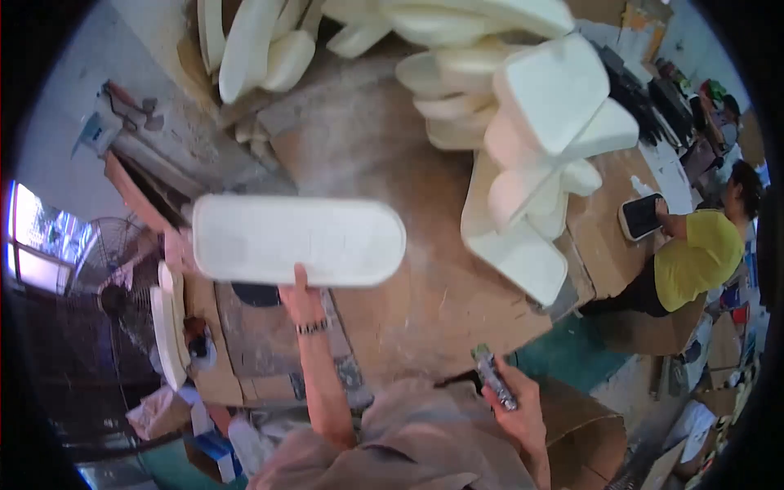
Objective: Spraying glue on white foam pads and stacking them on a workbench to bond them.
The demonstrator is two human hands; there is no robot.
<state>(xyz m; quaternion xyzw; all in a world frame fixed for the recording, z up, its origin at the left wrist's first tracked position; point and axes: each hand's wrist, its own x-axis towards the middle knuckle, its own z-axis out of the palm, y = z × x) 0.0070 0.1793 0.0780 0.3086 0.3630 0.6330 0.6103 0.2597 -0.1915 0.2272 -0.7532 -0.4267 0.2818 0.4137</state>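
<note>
My left hand (302,304) grips the near edge of a long, off-white foam pad (298,239) with a rounded right end. The thumb lies over its edge, and the fingers under it are hidden. The pad is held level above a cardboard-covered worktable (425,318). Close to my body on the right, my right hand (518,402) is closed round a small, stubby grey-and-black tool (496,377) with a green tip. Its exact kind is unclear. The tool is well apart from the pad.
Similar foam pads (551,94) are heaped at the table's right and far side, with more at the far left (265,57). A standing fan (114,298) is at the left. To the right, a person in a yellow top (698,257) handles a dark pad (643,217). An open cardboard box (584,441) stands near my right hand.
</note>
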